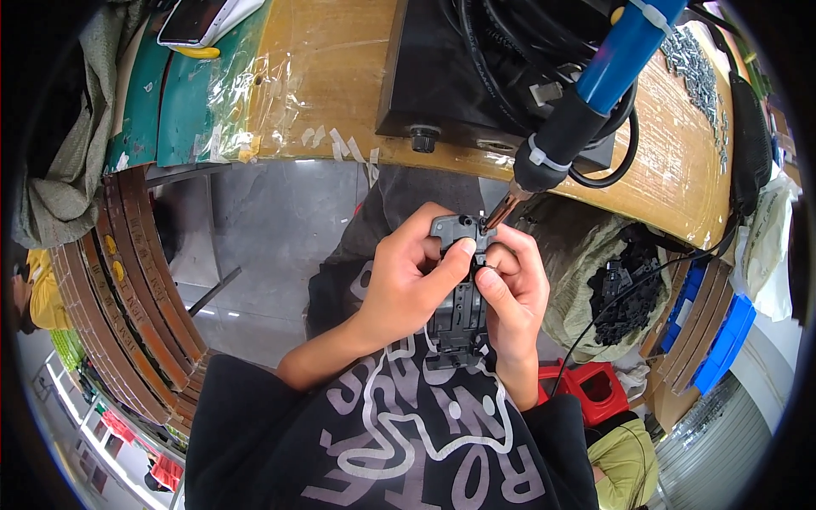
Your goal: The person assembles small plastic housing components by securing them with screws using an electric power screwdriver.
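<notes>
Both my hands hold a black moulded plastic chassis (pixel 456 319), long and narrow, upright in front of my chest. My left hand (pixel 399 276) closes round its upper left side, with the thumb pressed on its face. On the other side my right hand (pixel 518 293) grips the upper right edge with curled fingers. A blue and black power screwdriver (pixel 568 127) slants down from the upper right. Its copper-coloured nose (pixel 503 210) reaches the chassis's top right corner, beside my right fingertips; whether the bit touches a screw is too small to tell.
Ahead is a wooden table (pixel 323 68) bearing a black box (pixel 416 102) with a knob and cables, a phone (pixel 194 21) and a pile of small screws (pixel 690 72). A sack of black parts (pixel 629 285) and a red stool (pixel 586 391) stand right; stacked brown boards (pixel 140 280) left.
</notes>
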`<state>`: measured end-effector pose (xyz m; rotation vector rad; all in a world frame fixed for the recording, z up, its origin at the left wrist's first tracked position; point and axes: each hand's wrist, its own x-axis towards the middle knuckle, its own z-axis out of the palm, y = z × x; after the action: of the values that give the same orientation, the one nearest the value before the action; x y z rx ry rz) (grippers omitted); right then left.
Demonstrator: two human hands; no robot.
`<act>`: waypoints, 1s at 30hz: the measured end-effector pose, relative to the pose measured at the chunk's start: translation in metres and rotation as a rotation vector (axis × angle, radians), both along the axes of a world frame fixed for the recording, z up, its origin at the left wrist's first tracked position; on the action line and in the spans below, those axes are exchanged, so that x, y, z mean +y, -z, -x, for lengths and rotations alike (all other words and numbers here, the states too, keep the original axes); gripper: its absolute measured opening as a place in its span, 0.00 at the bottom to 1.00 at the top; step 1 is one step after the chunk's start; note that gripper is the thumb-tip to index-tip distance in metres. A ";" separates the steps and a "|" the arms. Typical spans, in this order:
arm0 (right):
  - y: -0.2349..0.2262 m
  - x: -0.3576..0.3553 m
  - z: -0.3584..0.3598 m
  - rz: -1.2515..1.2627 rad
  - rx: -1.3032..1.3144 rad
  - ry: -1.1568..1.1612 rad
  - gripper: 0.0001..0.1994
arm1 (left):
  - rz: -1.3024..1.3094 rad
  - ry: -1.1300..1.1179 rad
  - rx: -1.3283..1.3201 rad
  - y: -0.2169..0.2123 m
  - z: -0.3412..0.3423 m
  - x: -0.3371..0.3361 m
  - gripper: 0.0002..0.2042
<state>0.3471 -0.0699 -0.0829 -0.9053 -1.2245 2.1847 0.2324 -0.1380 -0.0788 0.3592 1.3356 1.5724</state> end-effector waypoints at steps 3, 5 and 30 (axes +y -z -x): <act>0.000 0.000 0.002 0.008 0.003 0.002 0.20 | -0.009 -0.010 -0.012 -0.001 0.001 0.001 0.03; -0.002 -0.001 0.003 0.003 0.002 -0.003 0.20 | -0.023 -0.023 -0.024 -0.002 0.001 0.001 0.03; -0.004 -0.001 0.001 -0.028 -0.015 -0.014 0.20 | -0.022 -0.034 -0.029 -0.002 -0.003 0.001 0.03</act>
<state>0.3457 -0.0713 -0.0792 -0.9061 -1.2697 2.1696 0.2349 -0.1372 -0.0766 0.3278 1.3089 1.6157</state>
